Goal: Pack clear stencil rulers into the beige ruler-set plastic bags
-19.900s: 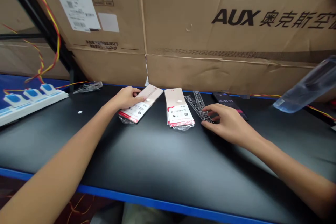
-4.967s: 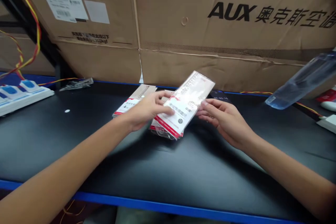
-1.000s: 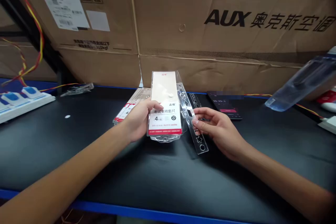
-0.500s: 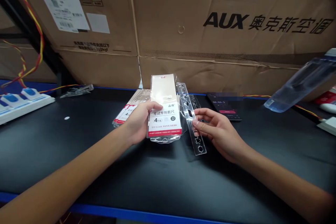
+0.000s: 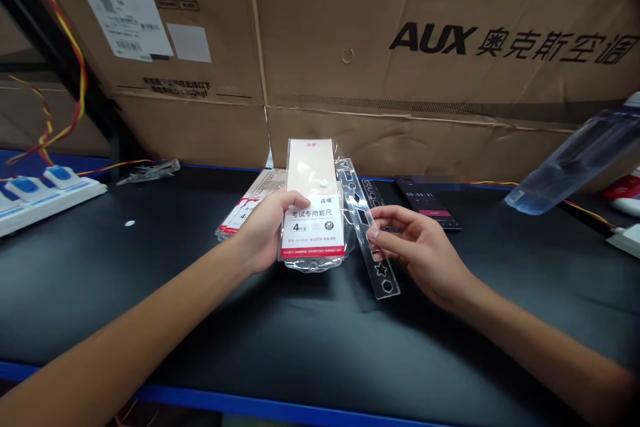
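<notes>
My left hand (image 5: 267, 230) is closed on the left edge of a ruler set packet (image 5: 314, 213), a clear sleeve around a cream and white card with a red band, its thumb lying on the front. Between the thumb and fingers of my right hand (image 5: 417, 240) is a clear stencil ruler (image 5: 364, 220) with cut-out shapes, a star and a hexagon near its lower end. The ruler slants beside the packet's right edge, overlapping its loose clear film. Similar packets (image 5: 240, 213) lie stacked behind my left hand. More stencil rulers (image 5: 373, 192) lie on the dark table behind the held one.
A phone (image 5: 430, 203) showing a running timer lies behind my right hand. A tilted clear bottle (image 5: 570, 153) is at the right. At left are a power strip (image 5: 55, 197) and crumpled plastic (image 5: 150, 172). A large cardboard box (image 5: 320, 67) stands along the back.
The lower end of the stencil ruler has swung slightly to the right. Both hands keep their holds, and the packet has barely moved.
</notes>
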`<state>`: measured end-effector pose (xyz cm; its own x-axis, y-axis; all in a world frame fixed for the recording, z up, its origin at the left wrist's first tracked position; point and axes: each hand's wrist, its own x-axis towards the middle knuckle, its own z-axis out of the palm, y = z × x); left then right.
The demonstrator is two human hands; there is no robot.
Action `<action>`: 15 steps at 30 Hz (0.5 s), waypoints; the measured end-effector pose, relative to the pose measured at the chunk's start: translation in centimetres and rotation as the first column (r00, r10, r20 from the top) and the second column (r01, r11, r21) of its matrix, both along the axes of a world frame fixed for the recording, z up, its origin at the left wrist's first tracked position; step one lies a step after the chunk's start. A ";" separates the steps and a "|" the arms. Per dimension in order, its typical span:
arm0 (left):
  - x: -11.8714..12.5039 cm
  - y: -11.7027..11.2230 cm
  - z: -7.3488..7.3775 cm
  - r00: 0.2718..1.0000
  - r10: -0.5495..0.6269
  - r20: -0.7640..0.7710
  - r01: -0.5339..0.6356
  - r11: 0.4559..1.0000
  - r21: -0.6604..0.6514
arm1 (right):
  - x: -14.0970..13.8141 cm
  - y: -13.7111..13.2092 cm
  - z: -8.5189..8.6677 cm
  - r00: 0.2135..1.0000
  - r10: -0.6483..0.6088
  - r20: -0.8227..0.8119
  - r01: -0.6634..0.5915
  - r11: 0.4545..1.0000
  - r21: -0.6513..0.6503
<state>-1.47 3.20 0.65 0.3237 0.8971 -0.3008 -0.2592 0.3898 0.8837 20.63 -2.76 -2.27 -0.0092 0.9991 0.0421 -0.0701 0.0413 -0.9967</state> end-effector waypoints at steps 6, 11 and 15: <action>-0.1 0.1 -0.2 1.000 0.001 0.009 -0.001 1.000 0.001 | -0.1 -0.1 0.0 1.000 -0.003 0.012 0.003 1.000 0.002; -0.3 0.2 -0.6 0.998 0.034 -0.061 -0.024 0.986 0.163 | -0.2 -0.1 0.3 1.000 -0.001 0.020 0.001 1.000 -0.009; -0.4 0.1 -0.6 0.996 -0.004 -0.085 0.024 0.971 0.239 | -0.2 -0.1 0.3 0.999 0.020 0.035 -0.019 1.000 -0.005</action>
